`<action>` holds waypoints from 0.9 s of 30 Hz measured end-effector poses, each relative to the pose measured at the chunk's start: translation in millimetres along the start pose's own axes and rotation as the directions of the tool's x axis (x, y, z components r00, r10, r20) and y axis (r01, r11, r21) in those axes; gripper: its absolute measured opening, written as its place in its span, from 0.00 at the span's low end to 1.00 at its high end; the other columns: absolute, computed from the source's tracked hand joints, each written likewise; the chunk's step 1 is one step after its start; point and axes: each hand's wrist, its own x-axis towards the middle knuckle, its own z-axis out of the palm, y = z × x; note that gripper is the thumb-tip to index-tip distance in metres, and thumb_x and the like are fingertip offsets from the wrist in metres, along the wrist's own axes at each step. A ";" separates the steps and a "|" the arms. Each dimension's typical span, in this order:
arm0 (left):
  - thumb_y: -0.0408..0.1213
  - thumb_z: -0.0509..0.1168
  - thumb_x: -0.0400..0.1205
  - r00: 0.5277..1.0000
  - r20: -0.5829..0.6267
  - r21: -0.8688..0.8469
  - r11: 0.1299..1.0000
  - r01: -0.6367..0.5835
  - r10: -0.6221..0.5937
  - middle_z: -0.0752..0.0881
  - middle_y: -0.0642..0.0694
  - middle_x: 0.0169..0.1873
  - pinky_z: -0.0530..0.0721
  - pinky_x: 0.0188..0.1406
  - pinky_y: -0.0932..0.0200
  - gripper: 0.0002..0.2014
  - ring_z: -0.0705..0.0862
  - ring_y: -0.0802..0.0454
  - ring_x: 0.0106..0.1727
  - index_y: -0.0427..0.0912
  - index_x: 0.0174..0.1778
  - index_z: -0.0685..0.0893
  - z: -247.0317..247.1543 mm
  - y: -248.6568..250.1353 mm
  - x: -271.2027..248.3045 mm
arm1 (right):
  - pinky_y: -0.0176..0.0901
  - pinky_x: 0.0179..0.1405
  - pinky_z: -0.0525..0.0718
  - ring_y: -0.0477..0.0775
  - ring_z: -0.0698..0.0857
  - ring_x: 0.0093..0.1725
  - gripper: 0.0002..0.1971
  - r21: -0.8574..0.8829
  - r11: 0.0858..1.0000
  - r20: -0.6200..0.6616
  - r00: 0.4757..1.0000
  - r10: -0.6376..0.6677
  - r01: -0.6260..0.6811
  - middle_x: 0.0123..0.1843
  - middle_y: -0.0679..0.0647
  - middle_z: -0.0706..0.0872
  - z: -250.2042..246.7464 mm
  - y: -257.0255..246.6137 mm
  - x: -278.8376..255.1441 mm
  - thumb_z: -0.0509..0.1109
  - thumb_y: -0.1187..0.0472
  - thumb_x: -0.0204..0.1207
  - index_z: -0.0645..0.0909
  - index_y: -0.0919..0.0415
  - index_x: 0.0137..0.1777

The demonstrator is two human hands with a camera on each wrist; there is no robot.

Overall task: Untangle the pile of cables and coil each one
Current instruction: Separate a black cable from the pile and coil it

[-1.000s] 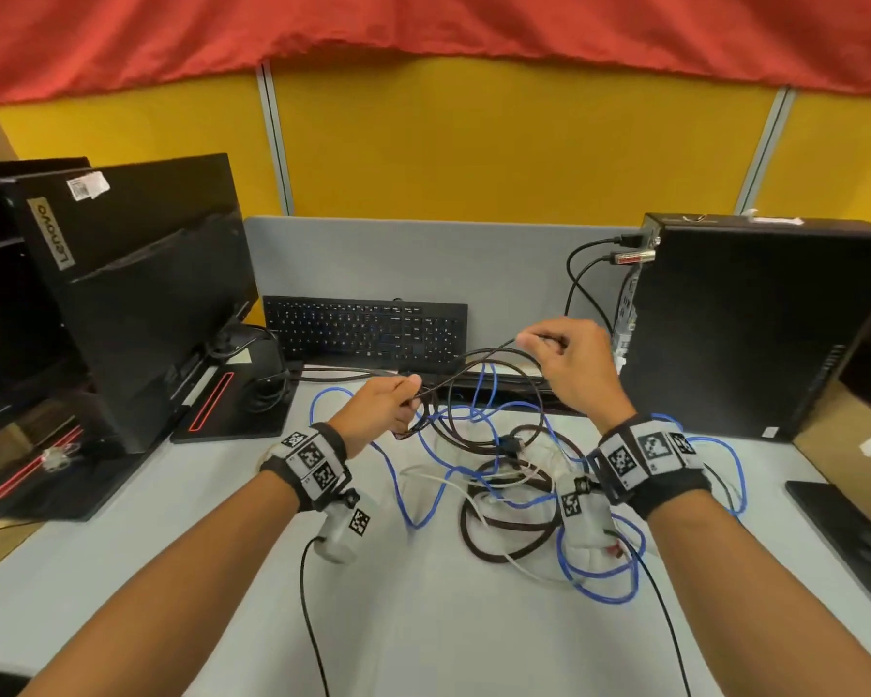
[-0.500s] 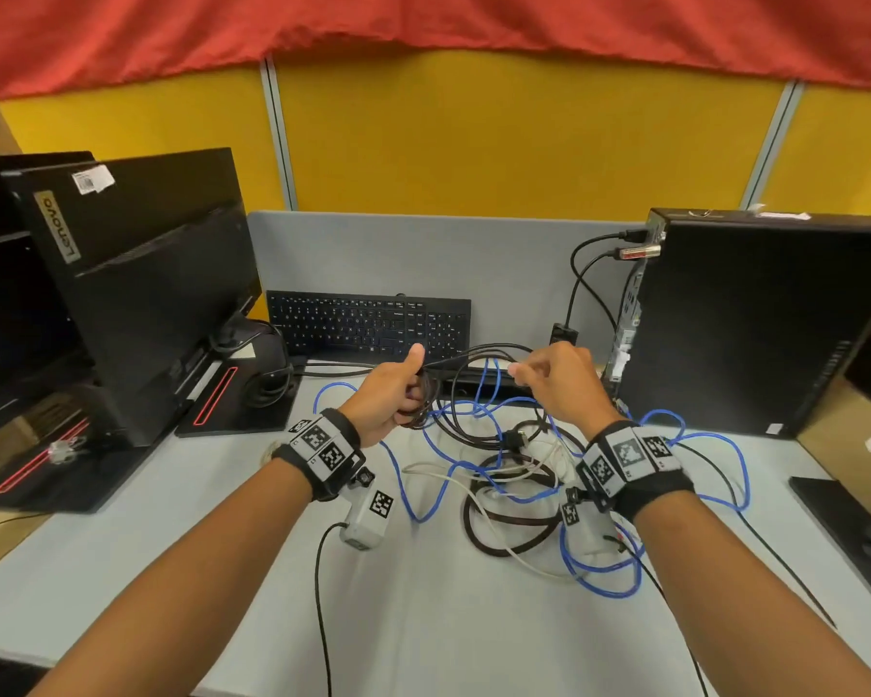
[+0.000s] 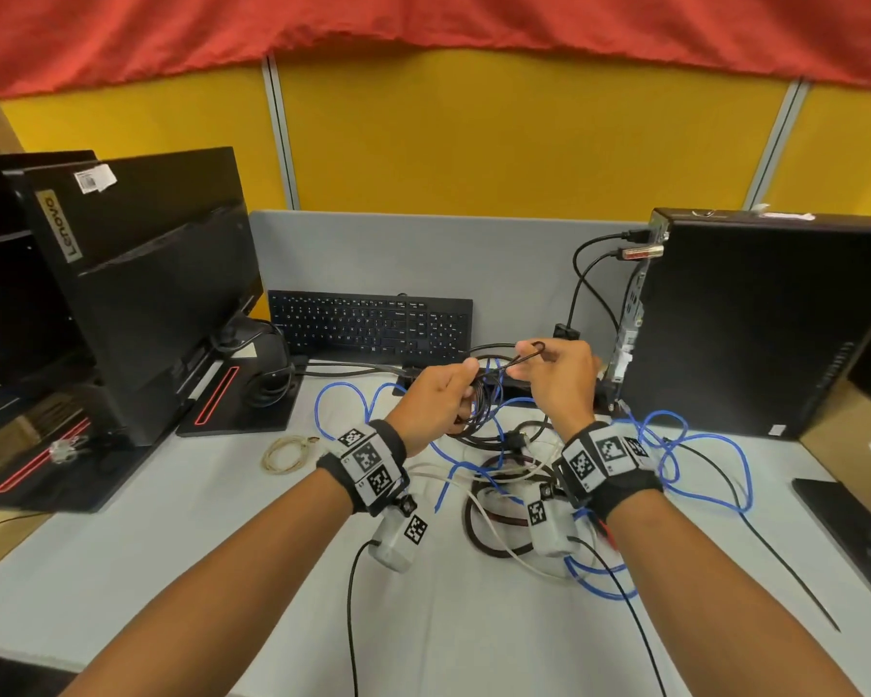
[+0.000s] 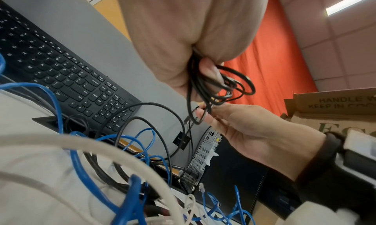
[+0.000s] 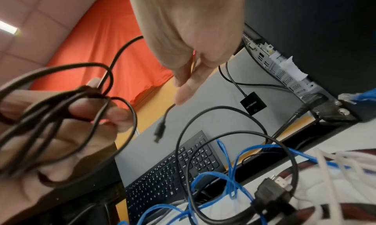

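A thin black cable [image 3: 478, 394] is gathered in several loops in my left hand [image 3: 461, 389], whose fingers curl round the bundle [image 4: 213, 83]. My right hand [image 3: 529, 357] pinches a small loop of the same cable [image 3: 536, 348] just right of the left hand; its fingertips [image 4: 200, 114] meet the strand. In the right wrist view the black loops [image 5: 61, 109] lie in the left hand and a cable plug [image 5: 159, 132] dangles below my right fingers [image 5: 183, 90]. Under both hands lies the tangle: blue cable [image 3: 695, 465], white cable [image 3: 499, 540], dark brown cable [image 3: 473, 525].
A small beige coiled cable [image 3: 287, 452] lies on the table left of the pile. A black keyboard [image 3: 368, 324] leans against the grey partition. A monitor [image 3: 137, 294] stands at the left, a black computer tower [image 3: 765, 324] with plugged cables at the right.
My hands have come closer together above the pile. The right hand has brought its black strand over to the left hand, which has risen slightly with the loops.
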 end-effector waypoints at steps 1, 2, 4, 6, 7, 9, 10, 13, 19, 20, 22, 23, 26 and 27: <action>0.49 0.50 0.92 1.000 -0.005 0.023 1.000 -0.013 0.013 0.63 0.51 0.26 0.60 0.22 0.64 0.21 0.60 0.57 0.24 0.47 0.33 0.68 1.0 -0.5 0.1 | 0.41 0.41 0.93 0.43 0.92 0.32 0.15 0.016 1.000 -0.006 1.000 0.002 -0.002 0.33 0.48 0.92 0.2 0.2 -0.2 0.79 0.68 0.77 0.87 0.46 0.35; 0.48 0.50 0.92 0.999 -0.014 0.045 0.999 -0.030 0.031 0.64 0.52 0.25 0.61 0.22 0.64 0.20 0.60 0.59 0.23 0.46 0.34 0.68 2.5 -1.2 0.3 | 0.43 0.42 0.93 0.46 0.93 0.32 0.13 0.047 0.999 -0.001 1.000 0.015 -0.015 0.32 0.49 0.92 0.5 0.2 -1.0 0.79 0.66 0.77 0.88 0.48 0.36; 0.47 0.51 0.92 0.997 -0.043 0.083 0.994 -0.067 0.071 0.65 0.54 0.25 0.64 0.21 0.67 0.20 0.62 0.62 0.21 0.45 0.34 0.68 5.1 -2.7 1.3 | 0.46 0.44 0.92 0.51 0.94 0.34 0.09 0.125 0.990 0.030 0.998 0.056 -0.059 0.31 0.53 0.92 1.2 -1.4 -2.5 0.78 0.64 0.79 0.88 0.53 0.37; 0.46 0.51 0.92 0.993 -0.066 0.137 0.987 -0.088 0.098 0.66 0.54 0.27 0.65 0.21 0.70 0.20 0.64 0.63 0.20 0.45 0.34 0.69 7.6 -4.7 3.0 | 0.43 0.41 0.92 0.53 0.94 0.34 0.08 0.202 0.971 0.063 0.991 0.121 -0.131 0.35 0.59 0.93 3.0 -3.6 -3.7 0.78 0.66 0.78 0.89 0.58 0.38; 0.46 0.51 0.92 0.993 -0.064 0.154 0.984 -0.086 0.096 0.66 0.54 0.26 0.65 0.21 0.69 0.21 0.64 0.63 0.20 0.45 0.33 0.69 8.7 -5.7 3.4 | 0.40 0.38 0.91 0.53 0.94 0.33 0.07 0.241 0.955 0.086 0.984 0.155 -0.171 0.38 0.62 0.93 3.7 -4.8 -4.3 0.78 0.69 0.77 0.89 0.61 0.38; 0.48 0.51 0.92 0.997 -0.053 0.145 0.988 -0.054 0.062 0.67 0.56 0.23 0.65 0.22 0.66 0.21 0.65 0.63 0.20 0.45 0.33 0.69 10.2 -7.6 3.6 | 0.36 0.35 0.90 0.53 0.94 0.33 0.08 0.275 0.931 0.140 0.968 0.206 -0.238 0.43 0.63 0.92 3.4 -6.0 -4.4 0.77 0.76 0.75 0.89 0.65 0.39; 0.49 0.52 0.92 0.998 -0.051 0.138 0.990 -0.038 0.045 0.68 0.56 0.23 0.66 0.22 0.65 0.22 0.66 0.62 0.20 0.46 0.32 0.70 10.0 -8.8 3.3 | 0.38 0.36 0.91 0.54 0.94 0.34 0.08 0.265 0.926 0.173 0.958 0.227 -0.267 0.44 0.63 0.92 2.9 -5.5 -4.3 0.76 0.77 0.76 0.90 0.66 0.39; 0.47 0.52 0.92 0.998 -0.054 0.105 0.994 -0.037 0.043 0.70 0.55 0.22 0.67 0.23 0.65 0.26 0.66 0.61 0.22 0.51 0.27 0.76 9.2 -10.8 0.3 | 0.52 0.49 0.93 0.65 0.94 0.43 0.04 0.147 0.934 0.286 0.918 0.274 -0.324 0.45 0.69 0.92 1.7 -4.3 -5.3 0.75 0.73 0.78 0.89 0.74 0.42; 0.46 0.52 0.92 0.989 -0.103 0.202 0.976 -0.083 0.105 0.72 0.54 0.23 0.70 0.25 0.69 0.23 0.68 0.62 0.22 0.49 0.29 0.73 11.9 -10.9 -1.0 | 0.43 0.40 0.92 0.56 0.93 0.41 0.10 -0.007 0.919 0.415 0.835 0.362 -0.394 0.44 0.67 0.93 -1.2 -6.7 -6.8 0.75 0.66 0.81 0.89 0.76 0.46; 0.45 0.52 0.92 0.985 -0.116 0.236 0.967 -0.094 0.124 0.73 0.53 0.24 0.71 0.27 0.68 0.23 0.69 0.62 0.23 0.47 0.29 0.73 12.3 -10.9 -0.6 | 0.41 0.37 0.91 0.54 0.93 0.38 0.09 -0.044 0.909 0.458 0.800 0.386 -0.414 0.41 0.64 0.93 -2.5 -8.8 -6.8 0.74 0.65 0.82 0.89 0.71 0.44; 0.43 0.52 0.93 0.975 -0.144 0.324 0.939 -0.113 0.167 0.74 0.50 0.26 0.72 0.29 0.66 0.22 0.71 0.59 0.26 0.44 0.31 0.73 13.2 -11.3 2.2 | 0.41 0.37 0.90 0.51 0.92 0.37 0.09 -0.103 0.904 0.535 0.743 0.402 -0.415 0.38 0.59 0.93 -4.1 -12.0 -7.9 0.75 0.64 0.82 0.90 0.66 0.41; 0.42 0.52 0.93 0.969 -0.157 0.367 0.922 -0.121 0.189 0.74 0.49 0.26 0.71 0.29 0.64 0.22 0.71 0.58 0.27 0.44 0.31 0.73 14.1 -11.9 3.8 | 0.42 0.38 0.90 0.51 0.92 0.40 0.09 -0.113 0.908 0.566 0.725 0.393 -0.404 0.40 0.59 0.94 -4.6 -13.0 -9.0 0.75 0.62 0.82 0.90 0.65 0.42; 0.39 0.53 0.92 0.939 -0.196 0.508 0.848 -0.149 0.282 0.73 0.52 0.25 0.68 0.29 0.71 0.22 0.71 0.58 0.27 0.48 0.29 0.71 13.6 -14.2 7.7 | 0.45 0.44 0.91 0.54 0.92 0.50 0.11 -0.070 0.915 0.656 0.673 0.342 -0.397 0.48 0.58 0.94 -4.8 -17.3 -14.5 0.69 0.58 0.86 0.90 0.62 0.47; 0.39 0.53 0.92 0.929 -0.203 0.546 0.823 -0.153 0.308 0.74 0.53 0.25 0.69 0.29 0.73 0.21 0.72 0.59 0.27 0.48 0.30 0.71 11.8 -14.9 9.2 | 0.47 0.47 0.92 0.55 0.92 0.53 0.11 -0.039 0.908 0.685 0.650 0.329 -0.418 0.51 0.57 0.94 -5.5 -18.8 -16.2 0.67 0.59 0.86 0.90 0.63 0.51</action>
